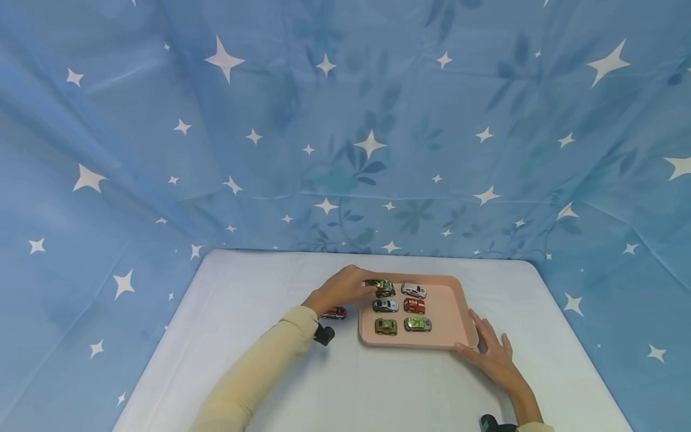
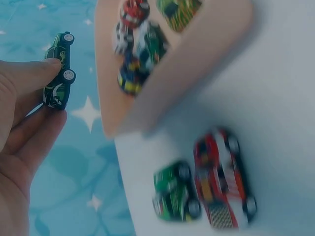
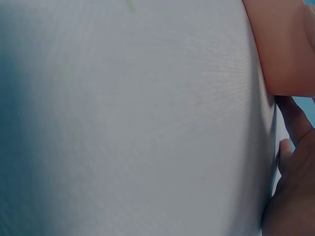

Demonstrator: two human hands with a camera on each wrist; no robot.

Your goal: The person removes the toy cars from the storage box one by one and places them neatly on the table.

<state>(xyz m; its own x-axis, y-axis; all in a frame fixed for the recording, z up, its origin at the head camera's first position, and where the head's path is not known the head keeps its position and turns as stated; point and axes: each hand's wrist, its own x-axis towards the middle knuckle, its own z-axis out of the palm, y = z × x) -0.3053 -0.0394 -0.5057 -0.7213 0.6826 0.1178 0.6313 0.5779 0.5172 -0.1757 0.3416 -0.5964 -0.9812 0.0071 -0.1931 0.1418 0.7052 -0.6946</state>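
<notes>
My left hand (image 1: 345, 285) pinches a dark green toy car (image 2: 58, 83) between thumb and fingers, above the back left corner of a pink tray (image 1: 448, 306). Inside the tray, toy cars stand in two rough columns: a white one (image 1: 413, 290), a red one (image 1: 414, 306), a silver one (image 1: 385, 306), an olive one (image 1: 385, 326) and a lime green one (image 1: 418, 324). A navy and yellow car (image 2: 130, 76) shows in the left wrist view. Around the tray's front right corner lies my right hand (image 1: 493, 357), fingers spread and touching its edge.
Left of the tray, a red and white toy car (image 2: 221, 182) and a green toy car (image 2: 176, 191) stand on the white table (image 1: 243, 288). My left forearm partly hides this spot from the head view. A blue star-patterned cloth (image 1: 281, 174) hangs behind and around the table.
</notes>
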